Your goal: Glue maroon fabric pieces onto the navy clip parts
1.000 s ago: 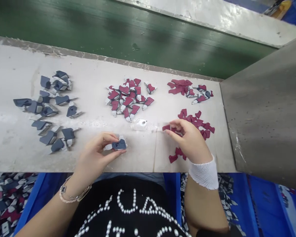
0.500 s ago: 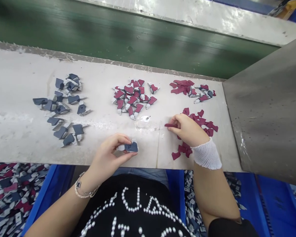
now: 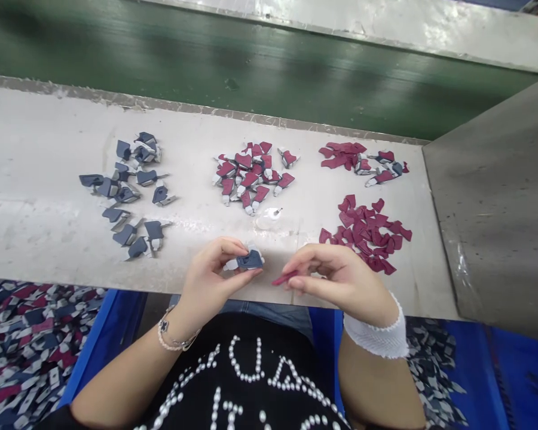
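Note:
Between the thumb and fingers of my left hand (image 3: 217,272) is a small blue-grey and white plastic part (image 3: 250,259), held just above the table's front edge. My right hand (image 3: 341,275) pinches a thin maroon piece (image 3: 285,278), a short gap to the right of that part. Loose maroon pieces (image 3: 367,230) lie in a spread pile just beyond my right hand. At the middle of the table is a heap of assembled parts with maroon faces (image 3: 250,173). Several blue-grey and white parts (image 3: 128,191) lie to the left.
A second maroon pile (image 3: 343,154) lies at the back right beside a few assembled parts (image 3: 385,167). A metal panel (image 3: 497,209) bounds the table (image 3: 40,179) on the right. Below the front edge stand blue bins (image 3: 89,346) full of parts. A green strip (image 3: 183,77) runs behind.
My right hand has moved left and toward me from the maroon pile, carrying the maroon piece close to the left hand. The left hand keeps hold of its part. The view has shifted slightly.

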A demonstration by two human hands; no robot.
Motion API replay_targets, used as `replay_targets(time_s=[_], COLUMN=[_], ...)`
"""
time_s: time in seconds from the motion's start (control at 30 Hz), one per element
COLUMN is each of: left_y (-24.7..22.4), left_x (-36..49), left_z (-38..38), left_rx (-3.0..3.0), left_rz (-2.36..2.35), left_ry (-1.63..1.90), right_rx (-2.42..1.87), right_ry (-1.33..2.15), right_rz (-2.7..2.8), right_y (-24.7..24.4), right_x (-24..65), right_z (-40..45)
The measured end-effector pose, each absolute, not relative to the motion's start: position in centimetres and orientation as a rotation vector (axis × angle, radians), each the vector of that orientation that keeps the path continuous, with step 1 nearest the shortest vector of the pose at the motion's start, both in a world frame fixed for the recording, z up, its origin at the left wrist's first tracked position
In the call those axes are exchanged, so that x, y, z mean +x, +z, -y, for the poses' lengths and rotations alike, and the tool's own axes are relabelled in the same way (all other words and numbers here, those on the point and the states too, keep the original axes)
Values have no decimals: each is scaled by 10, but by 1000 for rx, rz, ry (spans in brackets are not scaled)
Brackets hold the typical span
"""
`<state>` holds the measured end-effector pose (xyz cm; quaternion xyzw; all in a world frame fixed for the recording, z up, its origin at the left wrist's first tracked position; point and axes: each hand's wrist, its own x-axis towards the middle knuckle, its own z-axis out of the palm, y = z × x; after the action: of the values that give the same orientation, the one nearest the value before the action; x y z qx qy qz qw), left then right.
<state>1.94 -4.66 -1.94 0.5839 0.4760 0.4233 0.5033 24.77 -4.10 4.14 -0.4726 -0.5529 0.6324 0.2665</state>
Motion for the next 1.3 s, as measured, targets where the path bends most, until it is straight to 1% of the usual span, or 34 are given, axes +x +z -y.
replay_targets(time_s=[0.1, 0.27, 0.5, 0.77, 1.1, 1.3], left_y=[-22, -24, -25, -21, -11, -5], left_x=[22, 24, 26, 26, 24, 20], left_z=[48, 51, 51, 50, 48, 46], left_rx=[1477, 1639, 1772, 1878, 1926, 1892], left_rz=[-1192, -1239, -1203, -1114, -1044, -999], left_ry=[1046, 1106, 1145, 1180, 1198, 1204], right_rx=[-1203, -1284, -1362, -1477, -1453, -1247], right_ry=[1784, 1773, 1518, 1497, 1558, 1807], right_rz=[1379, 1232, 1409, 1447, 1454, 1471], right_y=[41, 36, 31, 35, 39, 39], right_x=[236, 226, 224, 226, 226, 228], right_z=[45, 46, 41, 36, 27, 30])
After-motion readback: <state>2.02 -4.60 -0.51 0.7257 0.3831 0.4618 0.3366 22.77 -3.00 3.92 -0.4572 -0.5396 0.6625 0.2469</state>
